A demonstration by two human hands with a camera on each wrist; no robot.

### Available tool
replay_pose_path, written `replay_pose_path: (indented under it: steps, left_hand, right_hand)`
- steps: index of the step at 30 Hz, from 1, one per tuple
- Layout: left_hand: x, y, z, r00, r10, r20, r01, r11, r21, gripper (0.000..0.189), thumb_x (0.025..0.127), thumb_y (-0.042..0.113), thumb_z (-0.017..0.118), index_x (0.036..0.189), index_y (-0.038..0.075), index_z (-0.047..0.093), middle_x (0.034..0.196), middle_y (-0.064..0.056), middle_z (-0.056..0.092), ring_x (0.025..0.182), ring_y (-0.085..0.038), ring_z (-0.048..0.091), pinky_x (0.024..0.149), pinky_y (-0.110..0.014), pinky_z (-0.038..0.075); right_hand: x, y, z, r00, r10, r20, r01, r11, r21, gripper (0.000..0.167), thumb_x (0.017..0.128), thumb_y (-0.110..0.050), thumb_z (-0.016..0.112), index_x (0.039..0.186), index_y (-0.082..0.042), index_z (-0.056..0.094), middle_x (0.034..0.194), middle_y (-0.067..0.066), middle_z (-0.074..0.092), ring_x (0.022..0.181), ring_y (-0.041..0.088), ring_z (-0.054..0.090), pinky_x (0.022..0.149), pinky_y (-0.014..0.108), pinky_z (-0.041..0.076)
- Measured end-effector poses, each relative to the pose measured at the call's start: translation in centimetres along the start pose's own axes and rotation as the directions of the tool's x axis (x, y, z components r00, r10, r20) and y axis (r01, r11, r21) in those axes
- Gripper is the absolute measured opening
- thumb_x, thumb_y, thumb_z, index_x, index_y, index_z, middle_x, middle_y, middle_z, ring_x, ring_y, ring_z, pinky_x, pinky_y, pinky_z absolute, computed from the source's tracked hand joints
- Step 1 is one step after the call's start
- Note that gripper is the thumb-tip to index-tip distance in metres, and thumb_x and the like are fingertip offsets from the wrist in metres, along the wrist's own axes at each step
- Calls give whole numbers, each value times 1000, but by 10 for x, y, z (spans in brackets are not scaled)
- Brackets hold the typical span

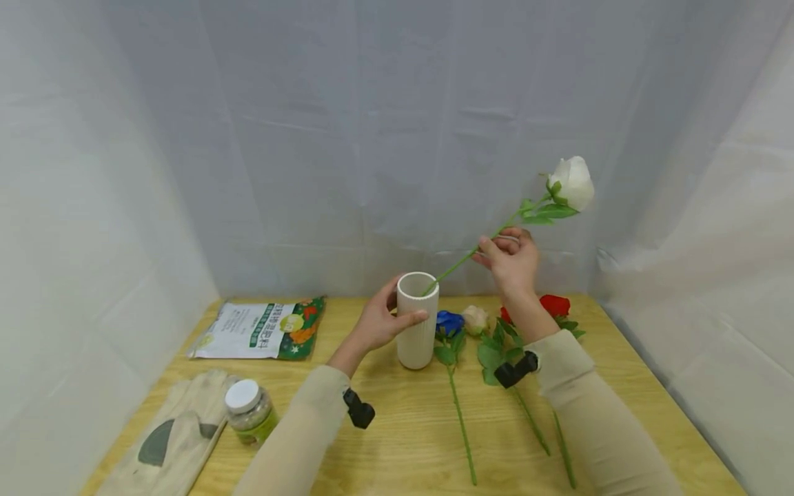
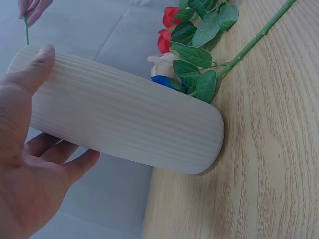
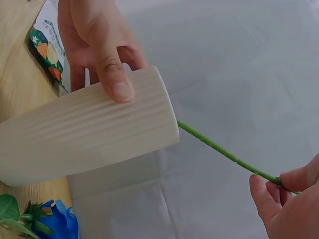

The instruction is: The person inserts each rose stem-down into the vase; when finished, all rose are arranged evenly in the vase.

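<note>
Above the worktop [image 1: 384, 427], my right fingers [image 1: 509, 244] pinch the stem [image 1: 463, 261] of the white rose [image 1: 573, 183], which slants down leftward into the mouth of the upright white vase [image 1: 417, 337] that my left fingers [image 2: 82, 165] grip near its rim.

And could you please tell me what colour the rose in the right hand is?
The rose in the right hand is white; the head view shows it best.
</note>
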State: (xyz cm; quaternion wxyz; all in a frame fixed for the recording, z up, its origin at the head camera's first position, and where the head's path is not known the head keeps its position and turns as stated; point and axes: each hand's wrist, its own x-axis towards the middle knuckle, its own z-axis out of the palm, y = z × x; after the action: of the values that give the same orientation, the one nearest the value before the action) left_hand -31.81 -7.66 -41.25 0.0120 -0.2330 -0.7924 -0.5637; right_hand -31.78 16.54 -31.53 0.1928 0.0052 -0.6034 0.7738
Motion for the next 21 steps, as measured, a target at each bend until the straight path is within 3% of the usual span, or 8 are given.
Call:
replay_pose_path:
  steps: [7,13,21]
  left_hand:
    - [0,1,-1,1000,11,-8,-11,1000,0,78,96,21,81,162,24,40,151,-10,58,140,-33,57,111,-57,52]
    - [1,1,0,999,36,5,-36,999,-9,76,97,19,80,162,22,40,151,-12,58,139,-34,58,110,-57,52]
    - [1,-1,0,999,40,4,-40,999,-3,77,96,20,80,162,22,40,152,-11,57,139,-35,58,111,-57,52]
  right_hand:
    - [-4,10,11,999,-9,49,12,998,-60,30,101,-2,68,125,0,50,84,-3,61,84,16,71,81,29,65]
    - [-8,17,18,998,-14,68,18,997,-69,29,101,1,67,126,4,54,83,-3,63,74,12,72,76,27,65]
    - [-14,25,25,994,-13,104,25,993,-114,28,101,2,67,127,3,58,88,0,66,74,11,73,76,27,65]
